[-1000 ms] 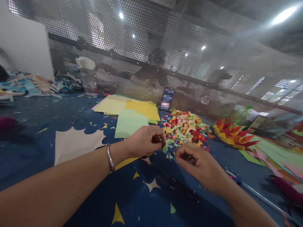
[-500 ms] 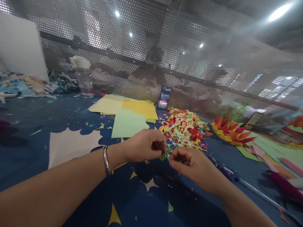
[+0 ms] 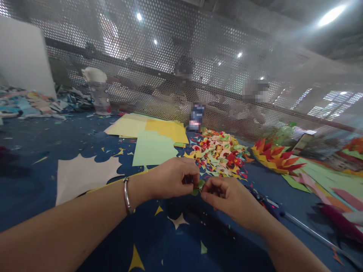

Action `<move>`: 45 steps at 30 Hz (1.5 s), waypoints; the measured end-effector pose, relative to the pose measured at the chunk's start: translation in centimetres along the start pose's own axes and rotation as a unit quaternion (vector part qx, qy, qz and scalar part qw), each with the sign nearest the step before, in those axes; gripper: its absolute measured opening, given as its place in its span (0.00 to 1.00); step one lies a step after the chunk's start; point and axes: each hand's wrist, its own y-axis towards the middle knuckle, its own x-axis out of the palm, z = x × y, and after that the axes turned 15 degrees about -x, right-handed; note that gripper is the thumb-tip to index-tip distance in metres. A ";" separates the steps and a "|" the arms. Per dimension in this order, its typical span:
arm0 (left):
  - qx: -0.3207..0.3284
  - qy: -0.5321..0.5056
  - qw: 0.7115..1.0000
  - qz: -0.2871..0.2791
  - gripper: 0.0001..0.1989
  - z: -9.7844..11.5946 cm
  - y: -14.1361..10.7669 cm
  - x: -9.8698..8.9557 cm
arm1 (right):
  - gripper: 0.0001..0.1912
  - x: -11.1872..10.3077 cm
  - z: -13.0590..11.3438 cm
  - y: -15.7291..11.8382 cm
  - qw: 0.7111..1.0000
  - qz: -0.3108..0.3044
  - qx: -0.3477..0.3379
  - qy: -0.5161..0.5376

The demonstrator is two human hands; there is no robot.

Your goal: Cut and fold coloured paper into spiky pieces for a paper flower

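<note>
My left hand (image 3: 176, 178), with a silver bangle on its wrist, is closed on a small green paper piece (image 3: 201, 184). Facing it from the right, my right hand (image 3: 222, 192) is curled, thumb and index fingertips pinched at the same piece. My fingers hide much of the paper. Just beyond them spreads a heap of colourful paper cut-outs (image 3: 221, 153). A pale green sheet (image 3: 154, 149) lies behind my left hand. To the right of my right hand is a dark blue glue gun (image 3: 269, 206) with a clear glue stick (image 3: 307, 229) sticking out.
Yellow sheets (image 3: 167, 130) and a scalloped pale sheet (image 3: 85, 170) lie left. Behind stand a phone (image 3: 197, 116), a cup (image 3: 99, 94) and a perforated metal screen (image 3: 159, 56). An orange-and-yellow paper flower (image 3: 276, 156) sits right. Scraps such as a yellow one (image 3: 136, 260) dot the blue tabletop.
My hands have drawn slightly closer together at the green paper piece, and my left hand is a little lower. The view has shifted slightly.
</note>
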 end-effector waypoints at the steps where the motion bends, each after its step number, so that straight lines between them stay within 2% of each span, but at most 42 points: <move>1: -0.001 0.001 1.000 0.000 0.09 0.0 0.0 0.0 | 0.04 0.0 0.0 0.0 1.000 -0.002 0.001 -0.003; 10: 0.008 0.027 1.000 -0.008 0.09 0.5 -0.1 -0.2 | 0.04 0.0 0.0 0.2 1.000 -0.011 0.001 -0.022; 17: -0.016 0.027 0.999 -0.006 0.08 0.8 -0.2 -0.2 | 0.06 0.0 0.0 0.3 1.000 0.001 -0.003 0.002; 21: -0.042 -0.013 0.999 0.005 0.06 0.5 -0.2 0.0 | 0.07 -0.3 0.1 0.3 0.998 0.035 0.012 0.053; 26: -0.114 -0.110 0.987 0.008 0.06 0.0 0.0 0.1 | 0.06 -0.5 0.2 0.1 0.994 0.099 -0.001 0.039; 30: -0.189 -0.235 0.953 -0.021 0.04 0.1 0.2 0.1 | 0.05 -0.3 0.1 -0.3 0.988 0.151 -0.029 0.000; 36: -0.232 -0.352 0.905 -0.054 0.05 0.3 0.4 0.1 | 0.09 0.5 0.1 -0.7 0.977 0.174 -0.093 -0.085; 39: -0.223 -0.359 0.904 -0.066 0.05 0.1 0.4 0.3 | 0.08 0.7 0.0 -0.6 0.972 0.181 -0.111 -0.096; 45: -0.201 -0.323 0.923 -0.058 0.04 0.0 0.4 0.6 | 0.05 0.6 -0.2 -0.6 0.971 0.176 -0.126 -0.100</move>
